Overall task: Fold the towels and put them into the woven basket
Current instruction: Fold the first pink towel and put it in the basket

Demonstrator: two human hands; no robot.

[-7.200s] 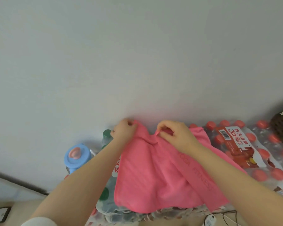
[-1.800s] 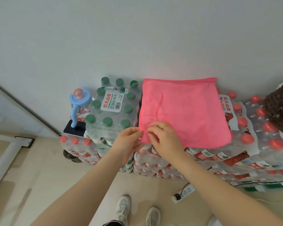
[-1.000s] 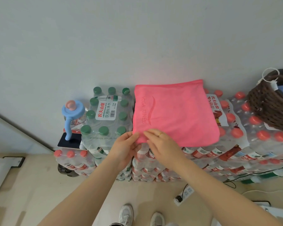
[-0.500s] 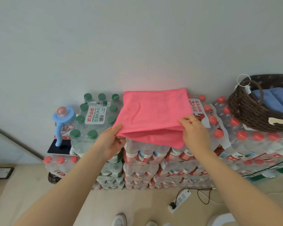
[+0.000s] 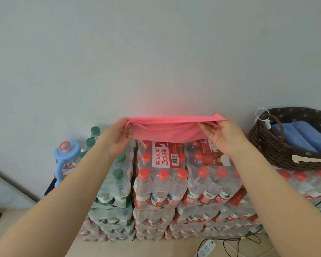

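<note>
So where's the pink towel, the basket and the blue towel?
pink towel (image 5: 167, 133): head view, middle of its underside.
woven basket (image 5: 278, 151): head view, front wall.
blue towel (image 5: 302, 134): head view, top of the fold.

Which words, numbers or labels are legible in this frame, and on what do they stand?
"农夫山泉" and "30", beside a barcode: red label on the red-capped bottle pack.
Second red label, by the right hand: blurred, partly hidden.
Individual bottle labels: too small.
White basket tag: unreadable.

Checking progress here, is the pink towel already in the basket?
No, both hands, left and right, hold the pink towel above the bottle packs; the basket holds only a blue towel.
</note>
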